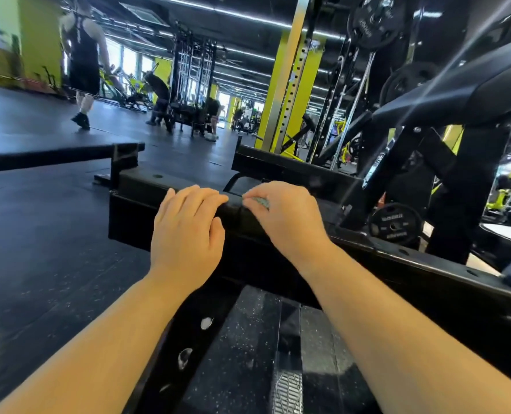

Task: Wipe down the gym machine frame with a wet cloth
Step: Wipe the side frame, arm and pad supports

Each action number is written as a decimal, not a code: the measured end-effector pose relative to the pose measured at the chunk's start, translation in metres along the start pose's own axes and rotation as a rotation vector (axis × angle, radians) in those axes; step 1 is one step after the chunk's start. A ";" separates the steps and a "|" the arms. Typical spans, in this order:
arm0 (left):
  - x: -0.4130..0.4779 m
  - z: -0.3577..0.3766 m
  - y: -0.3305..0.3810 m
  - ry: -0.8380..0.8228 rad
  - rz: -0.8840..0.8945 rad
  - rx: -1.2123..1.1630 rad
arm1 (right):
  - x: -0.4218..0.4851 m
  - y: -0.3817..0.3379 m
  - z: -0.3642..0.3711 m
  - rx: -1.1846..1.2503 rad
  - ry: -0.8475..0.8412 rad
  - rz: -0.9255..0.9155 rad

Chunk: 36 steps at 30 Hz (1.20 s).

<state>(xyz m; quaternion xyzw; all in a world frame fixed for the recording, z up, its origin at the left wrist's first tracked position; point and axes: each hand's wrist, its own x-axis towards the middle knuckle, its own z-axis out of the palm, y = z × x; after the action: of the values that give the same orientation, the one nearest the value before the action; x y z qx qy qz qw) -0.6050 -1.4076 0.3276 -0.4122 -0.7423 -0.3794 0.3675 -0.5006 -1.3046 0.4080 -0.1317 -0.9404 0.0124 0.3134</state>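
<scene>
Hands, two, both on one black frame beam [134,204]: left hand [185,231] rests with fingers laid across its top, holding nothing; right hand [284,216] pinches one small grey-green cloth [261,202] against the beam's top edge. One weight plate [393,226] stands near, to the right.

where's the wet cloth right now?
Head view, centre: the small grey-green cloth is mostly hidden under the curled right hand, pressed on the top edge of the black metal frame beam, just right of the left hand resting there.
</scene>
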 end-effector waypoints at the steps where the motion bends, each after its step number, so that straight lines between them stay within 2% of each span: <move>1: -0.001 -0.001 -0.001 -0.010 0.000 -0.012 | -0.004 0.003 -0.003 0.022 -0.015 -0.018; 4: -0.007 0.001 -0.004 -0.027 -0.016 -0.054 | -0.029 0.033 -0.024 0.069 -0.001 -0.056; 7: -0.014 0.003 -0.001 -0.028 -0.018 -0.057 | -0.050 0.052 -0.039 0.069 0.071 0.002; 13: -0.021 0.003 0.001 -0.064 -0.055 -0.066 | -0.016 0.001 0.006 0.019 0.172 -0.026; 16: -0.031 0.006 0.003 -0.061 -0.083 -0.053 | -0.022 0.004 0.021 0.008 0.219 -0.159; 20: -0.045 0.017 0.010 -0.046 -0.078 -0.030 | -0.057 0.047 0.003 -0.060 0.212 -0.404; 22: -0.047 0.018 0.011 -0.051 -0.074 -0.032 | -0.068 0.055 -0.015 0.056 0.190 -0.307; 23: -0.045 0.017 0.011 -0.045 -0.072 -0.042 | -0.066 0.053 -0.026 0.208 0.186 -0.185; 25: -0.041 0.014 0.010 -0.030 -0.078 -0.060 | -0.051 0.040 -0.038 0.690 0.195 0.112; 26: -0.039 0.013 0.010 -0.025 -0.082 -0.066 | -0.039 0.037 -0.038 0.855 0.208 0.249; 27: -0.038 0.012 0.010 -0.020 -0.087 -0.070 | -0.028 0.033 -0.038 0.886 0.196 0.335; 28: -0.038 0.011 0.011 -0.015 -0.090 -0.073 | -0.017 0.028 -0.035 0.813 0.149 0.376; 30: -0.037 0.009 0.011 -0.003 -0.093 -0.076 | -0.007 0.028 -0.023 0.474 0.050 0.309; 32: -0.034 0.007 0.013 0.010 -0.091 -0.081 | -0.006 0.033 -0.019 0.136 0.120 0.134; 34: -0.030 0.007 0.015 0.027 -0.078 -0.081 | -0.009 0.034 -0.020 0.071 0.179 -0.035; 36: -0.026 0.007 0.018 0.042 -0.067 -0.091 | -0.014 0.030 -0.017 0.028 0.037 -0.109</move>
<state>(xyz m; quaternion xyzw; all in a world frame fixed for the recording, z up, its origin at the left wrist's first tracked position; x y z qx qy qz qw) -0.5804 -1.4033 0.3067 -0.3957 -0.7298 -0.4333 0.3508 -0.4726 -1.2802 0.4105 -0.0762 -0.9399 0.0058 0.3328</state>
